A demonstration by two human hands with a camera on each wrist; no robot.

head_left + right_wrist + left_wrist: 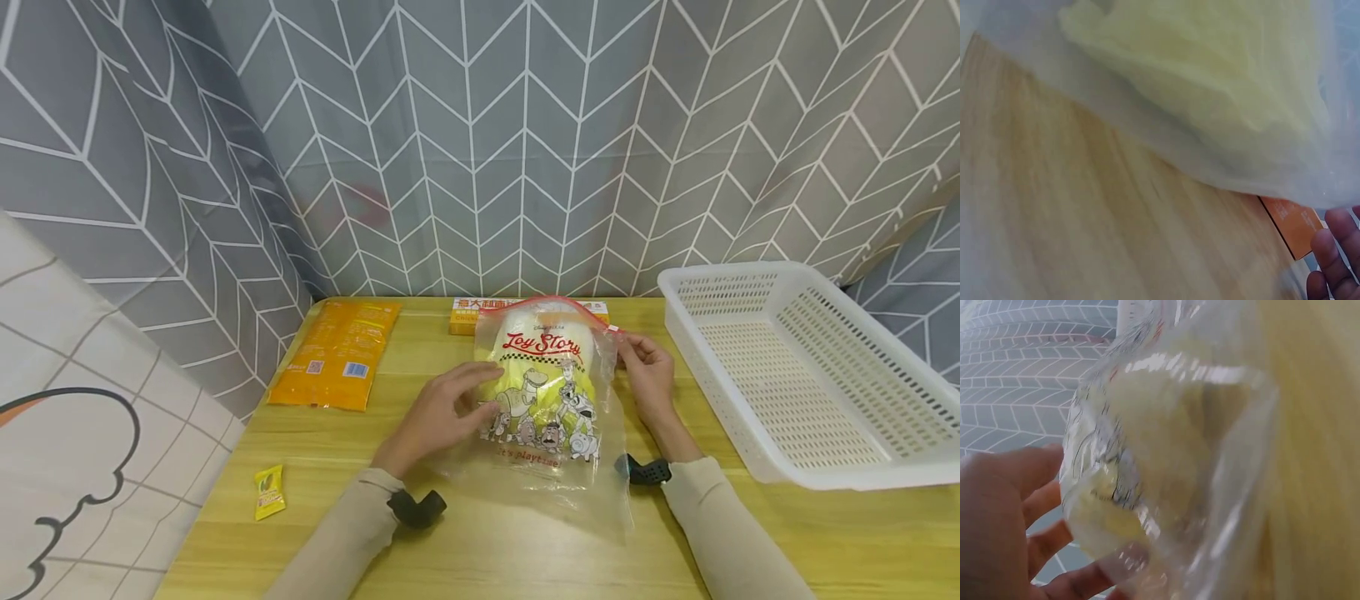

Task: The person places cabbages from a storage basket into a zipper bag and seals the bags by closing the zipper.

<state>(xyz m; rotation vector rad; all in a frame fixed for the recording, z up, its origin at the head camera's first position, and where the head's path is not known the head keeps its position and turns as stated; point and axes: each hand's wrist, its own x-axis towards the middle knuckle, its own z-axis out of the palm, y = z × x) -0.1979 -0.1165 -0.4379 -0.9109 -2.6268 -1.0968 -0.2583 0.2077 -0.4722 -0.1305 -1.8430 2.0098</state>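
Step in hand: bagging the cabbage. The pale yellow-green cabbage (537,367) sat inside the clear printed zip bag (551,417), and both hands were at the bag's sides, so the filling looked done and the closing not yet done.
Bag: it lay near the middle of the table (480,550), towards the far edge, its red zip strip (558,302) at the far end, arched and seemingly unsealed.
Left hand (442,412): laid against the bag's left side, fingers (1047,540) slightly spread and lightly bent over the plastic, cupping the cabbage through it rather than pinching.
Right hand (647,371): at the bag's right edge near the zip end, fingers curled; it seemed to pinch the plastic there, though the exact grip could not be told. Only 2 fingertips (1335,250) showed in the right wrist view.
Next move, as a judgement: it called for both hands to reach the zip strip, bring its 2 lips together and press along them, with the cabbage pushed well clear of the opening.
Around it: an orange packet (337,354) near the far left corner, an orange box (468,315) at the far edge behind the bag, a small yellow sachet (268,492) near the left edge, a white basket (806,367) on the right side.
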